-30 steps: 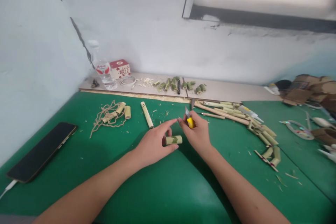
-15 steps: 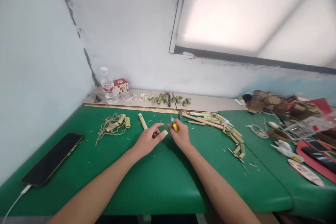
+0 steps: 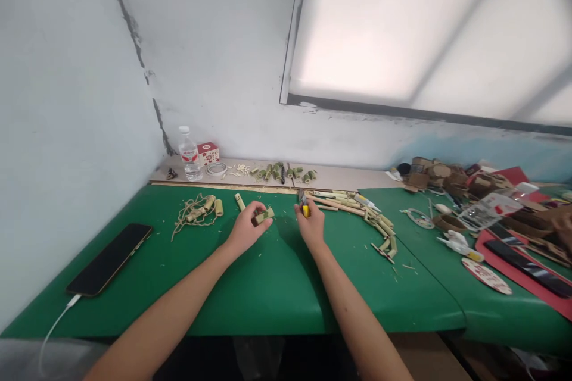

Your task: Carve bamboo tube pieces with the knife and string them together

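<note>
Okay — both hands were busy mid-frame, apart from each other, with bare green tabletop [image 3: 272, 292] between and below them. Left hand [image 3: 245, 227] was clamped on a short bamboo piece [image 3: 265, 215], thumb along the near side, fingers curled round the far side. That piece sat just left of frame centre, one end pointing right, a patch of green skin left on it. Right hand [image 3: 311, 225], right of centre, was closed round a yellow-and-grey utility knife [image 3: 306, 211], grey end pointing to the top of the frame. Knife and bamboo weren't touching.

Just beyond the left hand lay a bamboo stick [image 3: 240, 201] with dark marks on its upper end. Left of that: tangled twine [image 3: 183, 218] with bamboo tubes among it. Black phone [image 3: 109, 259] at lower left, white cable [image 3: 50, 327] plugged in. Beyond the right hand I saw a wooden handle [image 3: 340, 205] slanting right, more bamboo sticks near it, then a jointed bamboo chain [image 3: 382, 228] curving down the right side.

Back ledge, left to right — water bottle [image 3: 190, 161], red-and-white box [image 3: 208, 155], roll of tape [image 3: 217, 169], cut bamboo sections [image 3: 277, 172]. Cardboard scraps [image 3: 440, 171] were heaped at far right.
</note>
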Tool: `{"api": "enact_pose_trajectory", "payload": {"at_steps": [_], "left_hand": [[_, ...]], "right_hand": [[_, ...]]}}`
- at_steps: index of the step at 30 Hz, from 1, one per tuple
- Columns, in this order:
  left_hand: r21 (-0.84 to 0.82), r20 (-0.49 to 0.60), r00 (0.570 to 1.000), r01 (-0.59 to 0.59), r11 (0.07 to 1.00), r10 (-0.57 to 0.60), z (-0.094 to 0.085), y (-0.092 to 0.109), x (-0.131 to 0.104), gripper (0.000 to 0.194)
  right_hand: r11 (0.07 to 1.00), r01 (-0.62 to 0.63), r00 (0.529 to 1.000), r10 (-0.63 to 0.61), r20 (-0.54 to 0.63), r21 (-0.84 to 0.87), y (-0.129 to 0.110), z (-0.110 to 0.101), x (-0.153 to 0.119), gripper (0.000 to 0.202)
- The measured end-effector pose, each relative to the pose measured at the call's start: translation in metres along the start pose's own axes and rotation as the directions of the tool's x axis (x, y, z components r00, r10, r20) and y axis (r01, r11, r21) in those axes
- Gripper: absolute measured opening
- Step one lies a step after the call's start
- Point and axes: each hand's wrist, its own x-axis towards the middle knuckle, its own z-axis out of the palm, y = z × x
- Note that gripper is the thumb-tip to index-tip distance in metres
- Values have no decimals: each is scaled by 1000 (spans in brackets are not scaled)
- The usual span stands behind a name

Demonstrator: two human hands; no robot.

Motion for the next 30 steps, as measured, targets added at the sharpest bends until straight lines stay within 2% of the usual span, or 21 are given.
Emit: {"api": "enact_pose_trajectory", "payload": {"at_steps": [9, 14, 20, 24, 27, 30], "left_hand": [[-5, -12, 998, -67, 998, 67, 2, -16, 4, 20], [-18, -39, 997, -70, 997, 69, 3, -19, 6, 20], [-44, -56, 993, -108, 993, 105, 3, -20, 5, 17], [-192, -53, 998, -47, 980, 38, 6, -19, 5, 24], [-346, -52, 997, 38, 938, -59, 7, -15, 7, 34], [-422, -60, 991, 87, 903, -123, 6, -11, 9, 43]], "right_hand": [[999, 40, 999, -39, 14, -29, 13, 12, 6, 31], [997, 75, 996, -74, 58, -6, 10, 17, 8, 31], [994, 110, 992, -110, 54, 10, 5, 17, 7, 31], [994, 106, 993, -106, 54, 10, 4, 16, 5, 32], [996, 93, 994, -93, 51, 7, 3, 13, 3, 33], [998, 68, 997, -68, 36, 7, 2, 12, 2, 33]]}}
